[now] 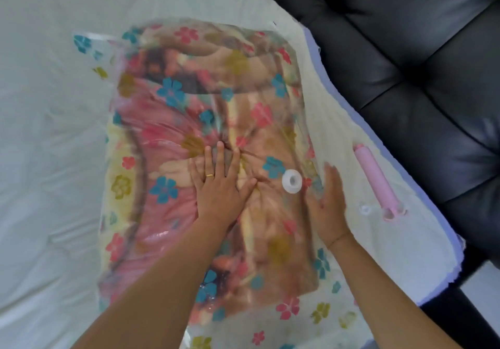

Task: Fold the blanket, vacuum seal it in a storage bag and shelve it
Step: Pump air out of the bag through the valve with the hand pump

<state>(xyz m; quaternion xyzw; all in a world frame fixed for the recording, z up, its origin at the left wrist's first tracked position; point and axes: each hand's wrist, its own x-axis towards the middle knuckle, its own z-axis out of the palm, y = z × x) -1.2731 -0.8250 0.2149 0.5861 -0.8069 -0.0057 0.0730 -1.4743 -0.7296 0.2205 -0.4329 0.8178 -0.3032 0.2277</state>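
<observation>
Pressing flat on the storage bag (167, 121), the left hand (219, 186) is open, probably pushing air toward the valve (291, 181) | right hand (328, 200), open, seems to be steadying the bag edge | folded blanket (243, 100) is lying inside, on the bed (48, 132) | pink pump (376, 178) is lying beside.

Pale sheet (40, 132) spread wide — black tufted upholstery (405, 51), perhaps a sofa.

Bright, even lighting is provided; shadows are faint. The right hand (328, 202) is blurred by motion. Soft glare is seen on the black sofa (405, 51).
</observation>
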